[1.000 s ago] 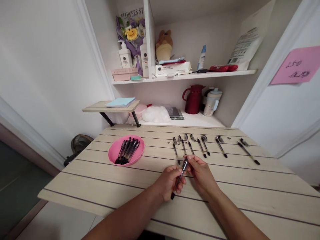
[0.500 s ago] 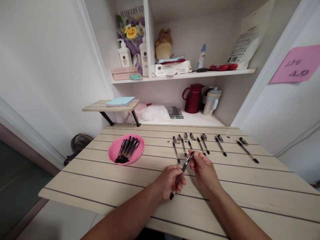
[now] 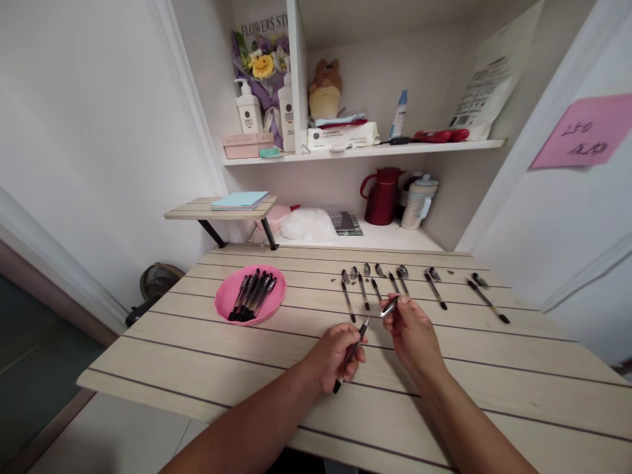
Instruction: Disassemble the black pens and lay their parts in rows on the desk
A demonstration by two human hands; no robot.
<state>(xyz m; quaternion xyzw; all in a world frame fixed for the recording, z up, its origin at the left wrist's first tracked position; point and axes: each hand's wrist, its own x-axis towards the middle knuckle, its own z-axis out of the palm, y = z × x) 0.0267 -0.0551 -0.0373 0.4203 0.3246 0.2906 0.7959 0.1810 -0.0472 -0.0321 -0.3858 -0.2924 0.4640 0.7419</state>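
Note:
My left hand point(image 3: 340, 359) is closed around the barrel of a black pen point(image 3: 352, 355), its bare tip pointing up and away from me. A pen cap point(image 3: 389, 307) is pinched between the thumb and fingers of my right hand point(image 3: 412, 329), a short gap from the pen's tip. Beyond my hands lies a row of uncapped pens point(image 3: 348, 301) with loose caps point(image 3: 379, 270) at their far ends. To the left, a pink dish point(image 3: 220, 293) holds several black pens point(image 3: 253, 294) lying side by side.
On the slatted wooden table, a lone pen point(image 3: 488, 301) and cap lie far right. A small raised shelf point(image 3: 190, 209) carries blue paper at the back left. Behind the table stand a red jug point(image 3: 382, 197) and a pale bottle point(image 3: 419, 203).
The cap has come off the pen. My right hand has moved slightly right with the cap, while my left hand keeps the pen in nearly the same place.

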